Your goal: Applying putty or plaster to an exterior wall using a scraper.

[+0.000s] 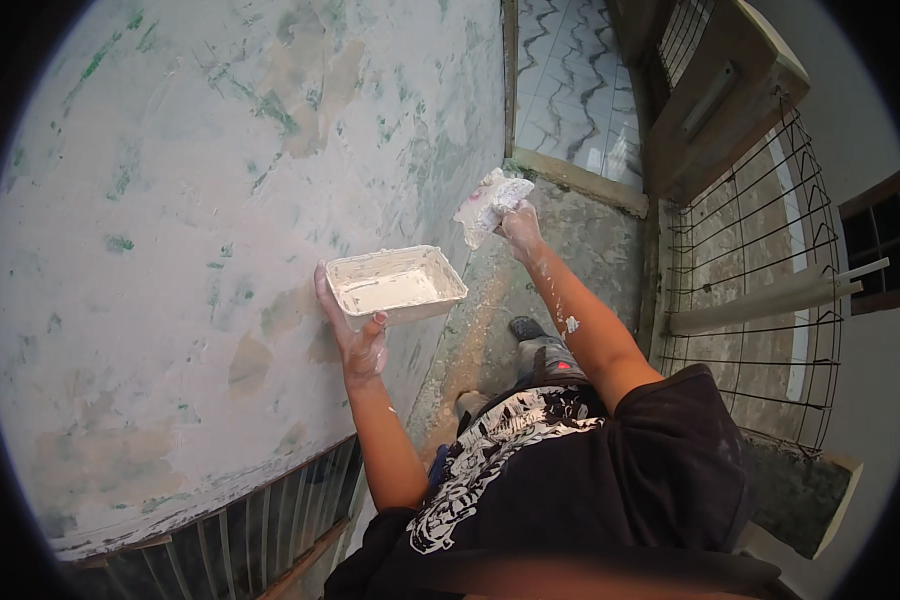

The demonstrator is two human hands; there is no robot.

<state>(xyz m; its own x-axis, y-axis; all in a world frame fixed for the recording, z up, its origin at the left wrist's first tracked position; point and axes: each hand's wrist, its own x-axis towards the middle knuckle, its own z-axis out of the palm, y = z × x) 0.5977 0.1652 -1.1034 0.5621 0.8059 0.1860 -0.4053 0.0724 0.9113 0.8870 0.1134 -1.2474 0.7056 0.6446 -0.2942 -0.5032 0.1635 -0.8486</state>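
Observation:
My left hand [362, 348] is closed round the near left side of a rectangular plastic tub [422, 308], thumb on its near wall and fingers along its outer left side. Whitish putty [390, 290] coats the inside of the tub. Farther off to the right, my right hand [519, 228] grips a flat putty scraper [485, 208] thickly smeared with white putty. Its edges and handle are mostly hidden by putty and fingers. White smears mark both hands and my right forearm. The scraper is apart from both the tub and the wall.
A patchy plastered wall [170, 220] with green and tan spots fills the left. Ahead lie a doorway sill [580, 183] and marbled floor tiles [570, 90]. On the right stand a wire mesh [750, 220] and pale pipes [770, 306]. Rough concrete floor [605, 255] lies below.

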